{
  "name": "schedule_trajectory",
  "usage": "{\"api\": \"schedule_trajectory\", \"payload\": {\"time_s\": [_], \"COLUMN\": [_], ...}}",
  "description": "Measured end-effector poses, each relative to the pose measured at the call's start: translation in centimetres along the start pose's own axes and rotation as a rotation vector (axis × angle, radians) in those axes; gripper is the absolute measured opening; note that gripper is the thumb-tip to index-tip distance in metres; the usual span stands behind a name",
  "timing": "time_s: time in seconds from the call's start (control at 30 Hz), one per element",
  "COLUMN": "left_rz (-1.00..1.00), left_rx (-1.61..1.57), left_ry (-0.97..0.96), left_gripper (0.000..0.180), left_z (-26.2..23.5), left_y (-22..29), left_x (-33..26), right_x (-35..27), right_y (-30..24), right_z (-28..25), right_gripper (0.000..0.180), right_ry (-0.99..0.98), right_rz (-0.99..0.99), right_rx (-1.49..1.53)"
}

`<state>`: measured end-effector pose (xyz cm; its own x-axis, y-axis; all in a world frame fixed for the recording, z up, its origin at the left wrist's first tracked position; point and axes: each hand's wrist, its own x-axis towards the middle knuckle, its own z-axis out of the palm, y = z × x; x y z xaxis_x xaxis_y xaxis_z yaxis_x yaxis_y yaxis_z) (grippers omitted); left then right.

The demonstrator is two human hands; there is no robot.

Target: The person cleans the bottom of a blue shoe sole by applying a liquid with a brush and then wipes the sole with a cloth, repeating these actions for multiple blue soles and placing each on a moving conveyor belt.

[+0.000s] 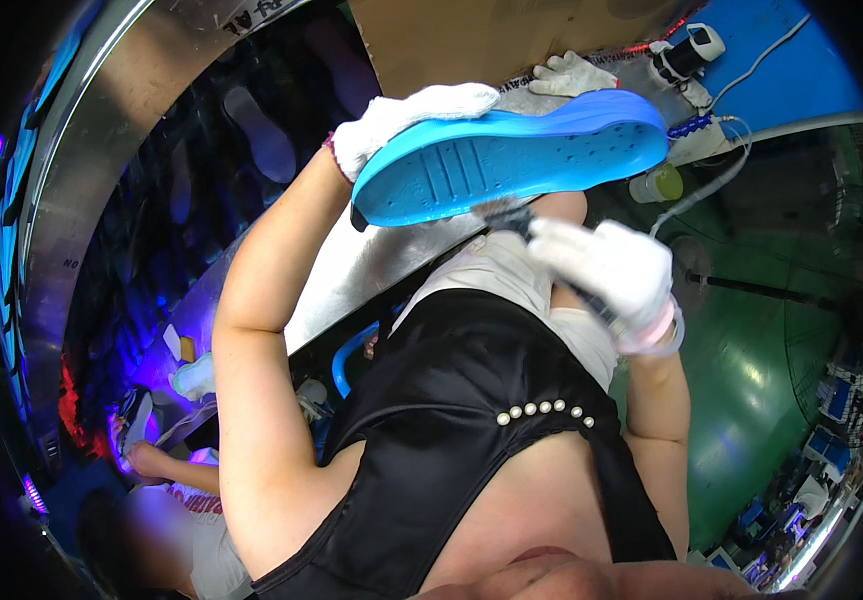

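Observation:
My left hand (402, 122), in a white knitted glove, grips the heel end of a bright blue shoe sole (542, 160) along its far edge. The sole is tilted so that its hollow inner face, with cross ribs and small holes, shows. My right hand (614, 272), also gloved in white and slightly blurred, is closed round the dark handle of a brush (504, 214). The brush's bristles are at the sole's near edge, by the middle; whether they touch it I cannot tell. Part of the handle runs under the right palm toward the wrist.
A metal bench (337, 265) lies beyond my lap, beside dark racks with several soles (260, 135). A loose white glove (572, 75) lies by a cardboard sheet (452, 40). Rightward are a yellow-green cup (658, 183) and a hose (727, 160). A co-worker's hand (144, 460) is at lower left.

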<state>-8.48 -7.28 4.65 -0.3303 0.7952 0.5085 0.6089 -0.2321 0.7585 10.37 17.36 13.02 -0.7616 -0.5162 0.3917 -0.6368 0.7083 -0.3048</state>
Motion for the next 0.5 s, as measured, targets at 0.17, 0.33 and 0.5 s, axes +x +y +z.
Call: {"api": "schedule_trajectory", "payload": {"time_s": [0.17, 0.33, 0.5], "left_rz": [-0.212, -0.661, -0.864], "left_rx": [-0.213, -0.479, -1.220], "left_ry": [0.060, 0.303, 0.286], "left_gripper": [0.053, 0.069, 0.083], "left_z": [-1.0, 0.5, 1.9], "left_y": [-1.6, 3.9, 4.9], "left_x": [-1.5, 1.3, 1.5], "right_x": [0.6, -0.1, 0.4], "right_y": [1.3, 0.4, 1.7], "right_z": [-0.4, -1.8, -1.4], "right_gripper": [0.018, 0.022, 0.027], "right_ry": [0.211, 0.094, 0.216], "right_rz": [-0.051, -0.096, 0.043], "right_rx": [0.036, -0.043, 0.175]}}
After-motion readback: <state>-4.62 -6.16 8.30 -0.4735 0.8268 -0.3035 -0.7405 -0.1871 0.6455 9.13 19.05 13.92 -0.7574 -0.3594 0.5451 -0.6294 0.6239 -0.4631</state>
